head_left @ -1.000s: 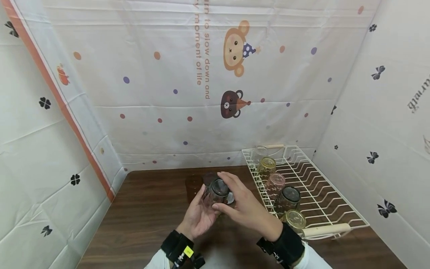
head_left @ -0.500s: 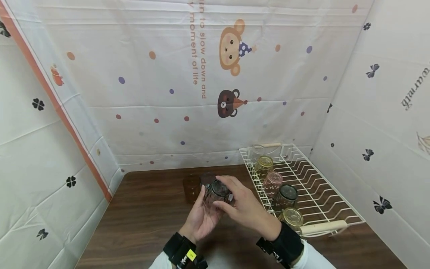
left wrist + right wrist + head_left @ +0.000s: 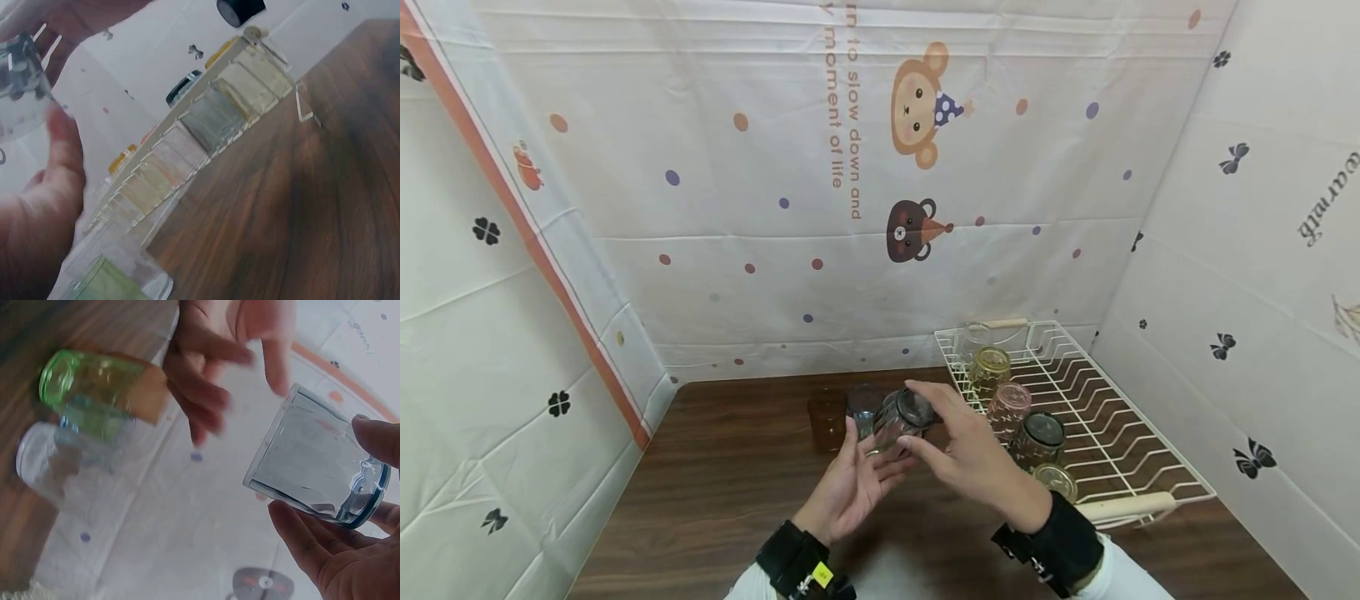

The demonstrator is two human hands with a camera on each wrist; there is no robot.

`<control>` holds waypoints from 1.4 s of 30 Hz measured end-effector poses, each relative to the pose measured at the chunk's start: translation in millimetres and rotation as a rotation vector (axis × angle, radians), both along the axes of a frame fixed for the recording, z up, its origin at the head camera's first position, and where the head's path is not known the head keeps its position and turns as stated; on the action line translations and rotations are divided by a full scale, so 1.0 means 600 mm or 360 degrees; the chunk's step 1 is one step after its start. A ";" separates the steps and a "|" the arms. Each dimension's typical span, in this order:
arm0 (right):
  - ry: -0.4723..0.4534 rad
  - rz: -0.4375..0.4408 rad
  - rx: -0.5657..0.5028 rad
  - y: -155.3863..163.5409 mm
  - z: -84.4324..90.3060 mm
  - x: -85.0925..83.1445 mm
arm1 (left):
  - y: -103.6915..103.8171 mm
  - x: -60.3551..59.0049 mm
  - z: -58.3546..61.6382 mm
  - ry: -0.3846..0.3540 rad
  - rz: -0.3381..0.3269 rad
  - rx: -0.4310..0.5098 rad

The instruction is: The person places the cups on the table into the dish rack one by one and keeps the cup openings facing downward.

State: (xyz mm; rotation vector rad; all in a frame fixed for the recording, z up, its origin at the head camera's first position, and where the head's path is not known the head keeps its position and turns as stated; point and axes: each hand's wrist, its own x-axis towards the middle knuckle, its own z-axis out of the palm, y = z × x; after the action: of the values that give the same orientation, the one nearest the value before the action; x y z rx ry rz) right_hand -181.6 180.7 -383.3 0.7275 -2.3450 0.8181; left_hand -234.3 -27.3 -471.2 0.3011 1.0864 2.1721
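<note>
My right hand [image 3: 977, 458] grips a grey-tinted drinking glass [image 3: 901, 421] by its base end, thumb on one side and fingers on the other. The glass is tilted, its base up; its open rim faces the left hand in the right wrist view. My left hand [image 3: 853, 492] lies palm up just below and left of the glass, fingers extended and apart, curled round nothing. Behind the hands, an amber glass [image 3: 827, 421] and a bluish glass [image 3: 863, 402] stand on the table. The right wrist view also has a green glass [image 3: 59, 378] and a clear glass [image 3: 37, 453].
A white wire dish rack [image 3: 1120, 425] stands to the right on the brown wooden table [image 3: 715, 483]. Along its left side is a row of upturned glasses, among them a pink glass [image 3: 1009, 408] and a dark grey glass [image 3: 1039, 437]. Printed cloth walls [image 3: 737, 192] enclose the table.
Earlier both hands held the glass together. Now the right hand has shifted right with the glass, and the left hand's fingers have opened away from it.
</note>
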 end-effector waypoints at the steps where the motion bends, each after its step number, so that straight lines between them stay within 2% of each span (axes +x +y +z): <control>1: 0.0024 -0.0018 0.0012 0.005 0.004 -0.001 | -0.004 -0.001 -0.002 0.0038 0.0013 -0.0058; 6: 0.0116 -0.0153 0.0042 0.046 0.025 -0.007 | -0.025 -0.004 -0.009 0.0203 0.0059 -0.0280; 11: 0.0042 -0.0312 0.0000 0.097 0.053 -0.019 | -0.041 -0.011 -0.012 0.0397 0.0137 -0.0469; 15: -0.0025 -0.0419 -0.0020 0.137 0.072 -0.034 | -0.049 -0.016 -0.012 0.0526 0.0284 -0.0616; 21: -0.0088 -0.0536 -0.0067 0.210 0.084 -0.060 | -0.054 -0.017 -0.009 0.0626 0.0529 -0.0730; 23: -0.0137 -0.0551 -0.0109 0.237 0.083 -0.073 | -0.057 -0.016 -0.008 0.0675 0.0582 -0.0780; 26: -0.0262 -0.0594 -0.0151 0.269 0.077 -0.094 | -0.066 -0.015 -0.009 0.0815 0.0642 -0.0923; 31: -0.0456 -0.0661 -0.0149 0.307 0.059 -0.127 | -0.078 -0.014 -0.019 0.1055 0.0664 -0.1163; 37: -0.0697 -0.0738 -0.0002 0.341 0.038 -0.169 | -0.082 -0.010 -0.025 0.1220 0.0645 -0.1325; 42: -0.0824 -0.0799 0.0051 0.362 0.007 -0.204 | -0.084 -0.004 -0.030 0.1263 0.0663 -0.1416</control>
State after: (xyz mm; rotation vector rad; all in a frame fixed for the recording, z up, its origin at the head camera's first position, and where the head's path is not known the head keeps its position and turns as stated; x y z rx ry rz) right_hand -304.0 397.8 -379.3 -0.0995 -2.8170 0.8022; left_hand -236.6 -77.5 -489.0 0.5639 2.6072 1.6390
